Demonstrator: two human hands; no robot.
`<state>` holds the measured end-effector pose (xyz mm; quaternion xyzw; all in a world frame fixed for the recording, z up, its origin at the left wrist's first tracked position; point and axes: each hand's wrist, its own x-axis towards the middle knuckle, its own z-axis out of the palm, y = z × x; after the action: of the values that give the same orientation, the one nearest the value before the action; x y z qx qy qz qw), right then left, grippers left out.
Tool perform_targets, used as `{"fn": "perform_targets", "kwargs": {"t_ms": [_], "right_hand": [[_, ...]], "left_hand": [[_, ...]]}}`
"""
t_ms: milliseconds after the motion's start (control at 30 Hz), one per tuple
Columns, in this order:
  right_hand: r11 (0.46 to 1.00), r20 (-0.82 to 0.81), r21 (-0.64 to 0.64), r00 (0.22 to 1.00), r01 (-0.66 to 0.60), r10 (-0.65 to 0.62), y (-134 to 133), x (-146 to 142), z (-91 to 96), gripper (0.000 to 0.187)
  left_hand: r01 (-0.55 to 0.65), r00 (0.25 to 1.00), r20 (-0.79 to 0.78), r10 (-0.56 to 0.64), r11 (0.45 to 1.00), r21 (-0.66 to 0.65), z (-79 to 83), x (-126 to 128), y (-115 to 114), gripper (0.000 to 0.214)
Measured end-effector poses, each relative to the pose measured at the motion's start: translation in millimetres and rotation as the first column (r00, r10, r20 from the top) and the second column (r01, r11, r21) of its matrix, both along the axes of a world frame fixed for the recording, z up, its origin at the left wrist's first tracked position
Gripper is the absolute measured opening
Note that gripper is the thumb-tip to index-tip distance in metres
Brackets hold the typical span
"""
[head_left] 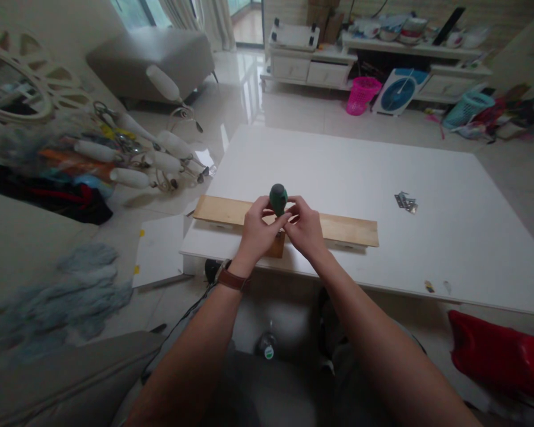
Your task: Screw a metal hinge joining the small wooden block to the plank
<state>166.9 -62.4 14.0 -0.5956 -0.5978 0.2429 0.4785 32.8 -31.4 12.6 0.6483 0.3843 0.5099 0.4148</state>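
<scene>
White, one bench (pixel 338 172) carries one long wooden plank (pixel 349 229) along its near edge. The left hand (pixel 260 228) and right hand (pixel 305 225) meet above one small wooden block (pixel 276 247), pinching around one upright green screwdriver (pixel 278 199) near the plank's middle. The step looks like screwing; the next turn probably calls for steady downward pressure. Metal brackets (pixel 406 203), too jumbled to count, lie rightward.

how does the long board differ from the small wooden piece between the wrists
The long board is pale; the small piece is darker, orange-brown. The long board stretches past the left hand and right hand, while the small piece shows only between them. Both look wooden.
</scene>
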Motion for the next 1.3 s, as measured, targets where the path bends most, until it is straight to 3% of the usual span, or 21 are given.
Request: {"fn": "perform_targets", "kwargs": {"t_ms": [233,567,733,1167,1300], "right_hand": [[1.000,-0.030,0.007,1.000,-0.009,0.009,-0.4,-0.6,2.8,0.034],[1.000,0.003,-0.010,1.000,-0.011,0.011,0.5,-0.1,-0.3,0.035],[1.000,0.059,-0.001,0.998,-0.004,0.004,-1.6,-0.2,1.1,0.031],[0.999,-0.028,0.006,0.999,-0.033,0.033,0.5,0.0,1.9,0.024],[0.999,-0.067,0.019,0.997,-0.038,0.039,1.6,-0.7,1.4,0.022]], "left_hand": [[0.060,0.998,-0.030,-0.060,0.998,-0.007,2.3,-1.8,-0.7,0.027],[-0.009,1.000,-0.016,0.009,1.000,-0.001,0.6,-0.1,-0.5,0.024],[0.020,0.999,-0.032,-0.019,1.000,0.006,2.2,-1.1,-0.6,0.027],[0.067,0.996,-0.068,-0.063,0.996,0.060,3.4,-3.2,1.2,0.019],[0.032,0.996,-0.086,-0.026,0.997,0.065,3.7,-2.8,0.6,0.012]]}}
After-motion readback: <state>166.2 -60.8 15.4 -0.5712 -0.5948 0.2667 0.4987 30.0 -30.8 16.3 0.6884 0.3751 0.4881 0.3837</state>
